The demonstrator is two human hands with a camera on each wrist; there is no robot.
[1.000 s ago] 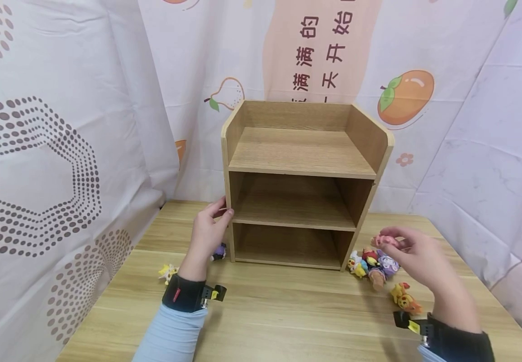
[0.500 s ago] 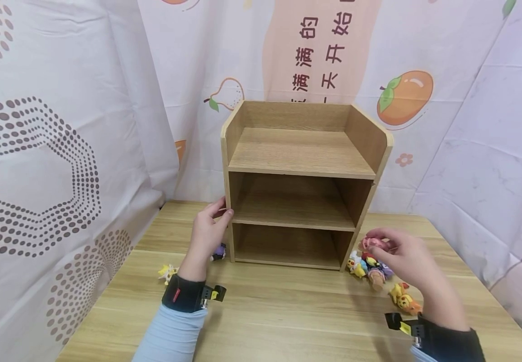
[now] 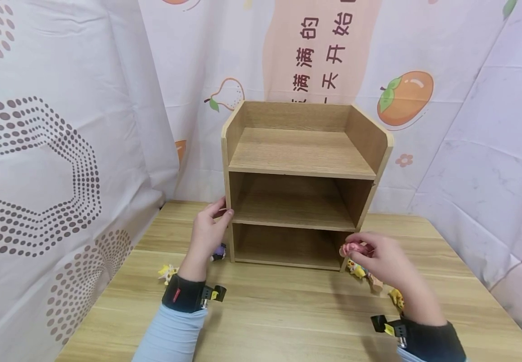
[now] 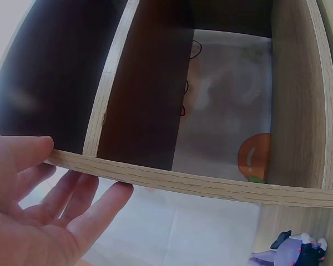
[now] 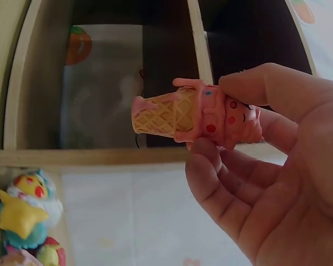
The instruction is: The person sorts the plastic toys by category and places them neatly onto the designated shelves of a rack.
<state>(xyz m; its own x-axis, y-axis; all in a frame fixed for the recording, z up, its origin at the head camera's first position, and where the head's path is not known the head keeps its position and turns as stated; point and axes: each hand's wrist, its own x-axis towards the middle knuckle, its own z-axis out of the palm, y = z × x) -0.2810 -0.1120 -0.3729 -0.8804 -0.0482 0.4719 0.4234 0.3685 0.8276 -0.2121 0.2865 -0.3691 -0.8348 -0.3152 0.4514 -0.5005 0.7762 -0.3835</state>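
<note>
A small wooden shelf unit [image 3: 301, 151] with a top tray and two compartments stands on the wooden table. My left hand [image 3: 208, 226] grips the front edge of its left side panel, thumb at the front and fingers along the outside. In my right hand [image 3: 385, 254] a pink ice cream cone figurine [image 5: 211, 113] is pinched between thumb and fingers, its waffle end pointing away from the palm. Seen from the head, this hand is at the shelf's lower right front edge. The right wrist view puts the cone in front of the compartments.
Beside the shelf's right foot lie several figurines, among them a yellow one in teal and white [image 5: 25, 205], partly hidden by my right hand. Another yellow figurine [image 3: 397, 299] is nearer. Left of the shelf are a purple figurine [image 4: 288, 252] and a yellow-and-white one [image 3: 167, 273].
My right hand has moved left with the ice cream cone figurine, from above the figurine pile to the shelf's right front edge. My left hand has stayed on the side panel.
</note>
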